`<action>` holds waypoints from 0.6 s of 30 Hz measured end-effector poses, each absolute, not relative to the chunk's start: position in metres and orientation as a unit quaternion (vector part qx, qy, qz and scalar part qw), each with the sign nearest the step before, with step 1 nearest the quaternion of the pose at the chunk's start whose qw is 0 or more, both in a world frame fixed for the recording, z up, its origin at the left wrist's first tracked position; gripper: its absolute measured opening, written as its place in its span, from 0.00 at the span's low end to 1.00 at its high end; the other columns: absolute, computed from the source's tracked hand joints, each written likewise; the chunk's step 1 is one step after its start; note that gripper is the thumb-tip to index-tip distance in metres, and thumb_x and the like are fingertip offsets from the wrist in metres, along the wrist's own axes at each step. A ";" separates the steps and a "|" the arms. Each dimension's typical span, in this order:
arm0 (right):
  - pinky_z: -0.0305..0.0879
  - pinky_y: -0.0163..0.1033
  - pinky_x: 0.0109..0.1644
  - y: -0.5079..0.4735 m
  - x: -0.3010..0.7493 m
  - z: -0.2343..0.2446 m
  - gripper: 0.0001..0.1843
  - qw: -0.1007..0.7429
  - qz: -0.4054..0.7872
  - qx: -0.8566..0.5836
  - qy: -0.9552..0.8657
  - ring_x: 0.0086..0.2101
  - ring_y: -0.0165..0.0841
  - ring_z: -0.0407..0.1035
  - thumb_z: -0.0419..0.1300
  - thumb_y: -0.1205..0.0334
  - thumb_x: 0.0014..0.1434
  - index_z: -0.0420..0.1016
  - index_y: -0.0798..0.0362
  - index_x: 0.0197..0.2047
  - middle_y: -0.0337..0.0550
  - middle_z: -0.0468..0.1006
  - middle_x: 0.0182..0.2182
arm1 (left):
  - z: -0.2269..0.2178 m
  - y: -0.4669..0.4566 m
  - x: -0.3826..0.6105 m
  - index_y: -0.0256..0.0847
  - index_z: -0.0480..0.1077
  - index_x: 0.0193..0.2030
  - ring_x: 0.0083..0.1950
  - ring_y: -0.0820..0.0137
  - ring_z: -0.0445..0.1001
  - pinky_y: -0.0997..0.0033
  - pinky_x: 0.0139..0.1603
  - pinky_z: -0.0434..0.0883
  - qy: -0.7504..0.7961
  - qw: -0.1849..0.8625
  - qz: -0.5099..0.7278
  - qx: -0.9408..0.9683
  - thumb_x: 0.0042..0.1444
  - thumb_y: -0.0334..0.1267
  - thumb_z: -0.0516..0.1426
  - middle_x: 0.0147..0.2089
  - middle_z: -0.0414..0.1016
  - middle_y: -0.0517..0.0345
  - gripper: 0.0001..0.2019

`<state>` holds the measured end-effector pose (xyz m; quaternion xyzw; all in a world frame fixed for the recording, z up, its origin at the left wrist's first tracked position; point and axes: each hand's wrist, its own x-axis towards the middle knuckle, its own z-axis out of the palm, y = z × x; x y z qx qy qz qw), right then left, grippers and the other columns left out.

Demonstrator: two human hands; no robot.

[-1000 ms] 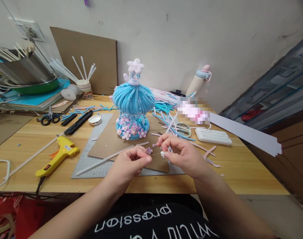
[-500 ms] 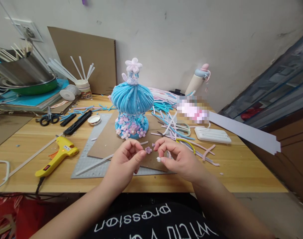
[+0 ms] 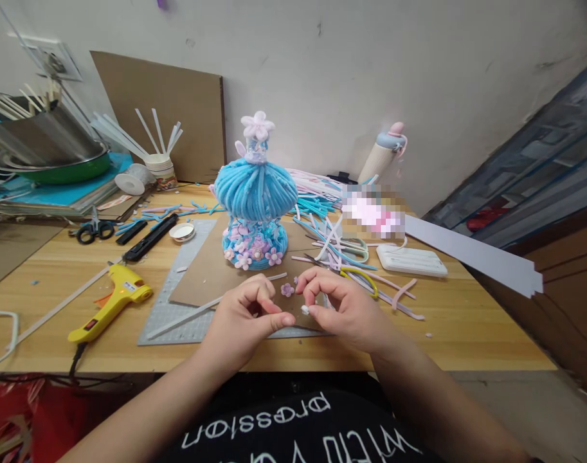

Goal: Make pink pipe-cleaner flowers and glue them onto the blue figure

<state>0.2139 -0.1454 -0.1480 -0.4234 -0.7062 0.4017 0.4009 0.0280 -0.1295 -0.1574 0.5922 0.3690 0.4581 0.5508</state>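
Note:
My right hand pinches a small white piece, its exact kind unclear, between thumb and fingers. Opposite it, my left hand has its thumb stretched out and its fingers loosely curled, with nothing visible in it. A small mauve flower lies on the brown cardboard sheet just beyond the gap between my hands. Part of a second tiny mauve flower shows by my right fingers. Behind stands a blue fuzzy pipe-cleaner piece with a domed top, pink flowers round its base and one on its tip.
A yellow glue gun, black-handled scissors and a black cutter lie at left. Yellow-handled pliers rest among loose pipe cleaners at right, near a white power strip. A grey cutting mat lies under the cardboard.
My left thumb has stretched out to the right, away from the curled index finger. The white piece in my right hand has shifted slightly left; the blue pipe-cleaner piece stands as before.

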 end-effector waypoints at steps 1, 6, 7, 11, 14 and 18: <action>0.61 0.40 0.48 -0.145 0.213 -0.148 0.06 0.399 0.402 -0.423 -0.707 0.40 0.32 0.67 0.57 0.72 0.51 0.66 0.52 0.26 0.40 0.71 0.37 | -0.157 -0.129 0.028 0.38 0.68 0.17 0.29 0.74 0.64 0.74 0.31 0.62 0.357 0.559 0.468 0.583 0.40 0.34 0.67 0.24 0.64 0.63 0.12; 0.61 0.39 0.48 -0.146 0.211 -0.150 0.07 0.396 0.406 -0.420 -0.709 0.40 0.32 0.67 0.56 0.72 0.51 0.65 0.52 0.26 0.40 0.70 0.37 | -0.159 -0.129 0.027 0.38 0.70 0.21 0.29 0.76 0.69 0.76 0.30 0.65 0.347 0.616 0.476 0.523 0.43 0.33 0.66 0.29 0.72 0.61 0.09; 0.61 0.39 0.48 -0.146 0.211 -0.150 0.07 0.394 0.406 -0.418 -0.710 0.40 0.32 0.67 0.56 0.72 0.51 0.65 0.52 0.26 0.40 0.70 0.37 | -0.160 -0.130 0.027 0.37 0.68 0.21 0.25 0.78 0.67 0.78 0.25 0.63 0.342 0.639 0.469 0.505 0.45 0.35 0.66 0.31 0.73 0.61 0.10; 0.60 0.39 0.49 -0.146 0.211 -0.152 0.07 0.391 0.412 -0.412 -0.712 0.41 0.32 0.67 0.56 0.73 0.51 0.66 0.52 0.26 0.40 0.70 0.37 | -0.162 -0.133 0.027 0.40 0.59 0.26 0.14 0.82 0.60 0.81 0.14 0.50 0.321 0.711 0.429 0.456 0.52 0.42 0.60 0.32 0.76 0.60 0.14; 0.60 0.40 0.49 -0.146 0.211 -0.151 0.07 0.392 0.426 -0.410 -0.705 0.42 0.33 0.66 0.56 0.72 0.52 0.66 0.52 0.26 0.41 0.70 0.38 | -0.163 -0.134 0.027 0.42 0.57 0.28 0.14 0.81 0.56 0.80 0.14 0.50 0.362 0.669 0.424 0.491 0.54 0.44 0.59 0.21 0.69 0.67 0.14; 0.59 0.41 0.49 -0.145 0.214 -0.151 0.06 0.410 0.487 -0.395 -0.663 0.42 0.34 0.66 0.57 0.71 0.51 0.66 0.52 0.25 0.41 0.70 0.38 | -0.164 -0.131 0.023 0.39 0.62 0.25 0.21 0.78 0.57 0.78 0.23 0.55 0.443 0.515 0.362 0.638 0.52 0.43 0.59 0.19 0.60 0.68 0.13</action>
